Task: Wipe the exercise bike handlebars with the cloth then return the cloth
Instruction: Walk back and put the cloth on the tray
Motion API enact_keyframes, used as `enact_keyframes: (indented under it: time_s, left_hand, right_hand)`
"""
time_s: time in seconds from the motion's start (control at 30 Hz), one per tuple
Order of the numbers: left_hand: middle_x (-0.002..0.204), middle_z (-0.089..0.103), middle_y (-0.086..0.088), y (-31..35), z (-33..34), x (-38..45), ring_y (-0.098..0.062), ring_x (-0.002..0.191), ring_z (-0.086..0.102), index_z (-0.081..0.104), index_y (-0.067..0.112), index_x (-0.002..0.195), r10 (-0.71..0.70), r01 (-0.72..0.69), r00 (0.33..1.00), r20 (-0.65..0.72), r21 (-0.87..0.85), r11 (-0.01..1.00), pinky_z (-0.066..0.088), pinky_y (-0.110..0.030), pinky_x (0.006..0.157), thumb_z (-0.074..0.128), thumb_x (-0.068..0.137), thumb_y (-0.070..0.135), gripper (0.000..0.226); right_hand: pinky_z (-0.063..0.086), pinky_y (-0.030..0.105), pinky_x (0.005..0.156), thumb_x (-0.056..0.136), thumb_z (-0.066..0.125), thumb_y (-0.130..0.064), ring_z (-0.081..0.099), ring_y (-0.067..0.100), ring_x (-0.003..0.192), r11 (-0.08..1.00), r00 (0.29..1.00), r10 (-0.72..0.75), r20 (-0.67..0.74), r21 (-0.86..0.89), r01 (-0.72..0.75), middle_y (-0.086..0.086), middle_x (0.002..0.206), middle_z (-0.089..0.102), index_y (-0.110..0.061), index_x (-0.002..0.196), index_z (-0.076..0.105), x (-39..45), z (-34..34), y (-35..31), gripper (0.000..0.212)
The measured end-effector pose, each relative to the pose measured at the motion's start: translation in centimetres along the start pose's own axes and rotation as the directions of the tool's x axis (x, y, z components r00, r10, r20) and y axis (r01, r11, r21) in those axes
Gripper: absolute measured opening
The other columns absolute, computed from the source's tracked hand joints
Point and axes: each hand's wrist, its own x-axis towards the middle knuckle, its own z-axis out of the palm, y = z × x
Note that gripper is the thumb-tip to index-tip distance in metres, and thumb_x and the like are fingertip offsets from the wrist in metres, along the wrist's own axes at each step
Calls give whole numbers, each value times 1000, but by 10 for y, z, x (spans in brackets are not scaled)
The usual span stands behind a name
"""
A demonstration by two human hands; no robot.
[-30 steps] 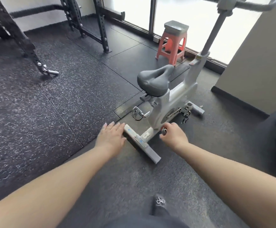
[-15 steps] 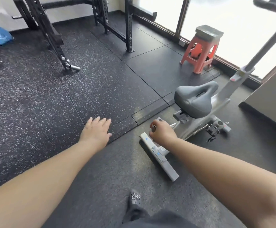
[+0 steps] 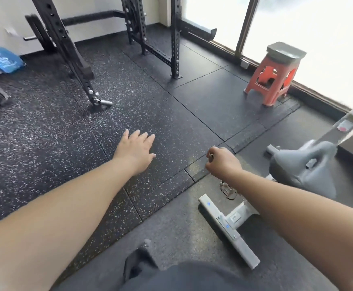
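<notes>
No cloth shows; being soft and light, it should bunch easily in one palm. Left hand [image 3: 135, 151] has fingers spread, holding nothing; right hand [image 3: 224, 162] is fisted around something small and unclear beside the bike [image 3: 303, 166].

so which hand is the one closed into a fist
The right hand, out by the grey bike saddle, is curled tight, seemingly round something small. The left hand has its fingers straight and spread over the speckled floor mat.
</notes>
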Motion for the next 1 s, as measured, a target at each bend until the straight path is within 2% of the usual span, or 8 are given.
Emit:
enact_keyframes:
  time_s: [0.17,0.4,0.6,0.67,0.87,1.0]
  left_hand:
    - [158,18,-3,-57,-13,75,-26,146,13,9,20,152,56,-55,997,-49,30,998,7,-50,118,27,96,51,66]
    - [159,17,-5,-107,-28,175,-27,146,11,8,18,152,171,-162,982,-77,118,980,6,-52,117,24,96,52,67]
    - [157,21,-6,-71,-69,281,-27,145,14,12,15,151,272,-272,947,-174,21,962,6,-48,118,28,96,52,67]
    - [158,21,-5,-53,-80,318,-26,145,14,11,16,151,322,-321,924,-207,42,946,6,-47,117,27,97,51,67]
    - [157,23,-1,-15,-104,423,-23,146,15,8,19,152,373,-373,903,-215,40,927,6,-47,118,26,97,50,65]
    - [158,20,-2,4,-126,484,-24,146,11,12,21,151,400,-393,891,-214,75,916,4,-48,117,23,97,53,65]
  right_hand:
    - [46,32,79,81,53,-23,58,29,98,992,990,125,-69,37,-122,10,110,57,-21,104,61,51,6,-28,24]
    - [46,32,76,83,53,-25,59,31,94,977,968,213,-130,54,-208,9,106,57,-23,100,62,104,0,-53,19]
    - [48,34,80,84,54,-28,59,30,96,952,938,307,-162,61,-301,6,107,56,-25,103,61,150,-26,-31,20]
    - [49,34,81,83,54,-27,60,31,96,939,923,344,-173,74,-336,7,108,56,-24,102,61,174,-33,-15,20]
    - [45,31,69,82,52,-25,60,29,89,884,869,467,-164,126,-451,9,107,57,-23,100,61,268,-63,38,20]
    - [42,30,67,82,53,-23,60,31,92,854,839,518,-166,150,-497,9,108,59,-20,100,62,327,-93,63,20]
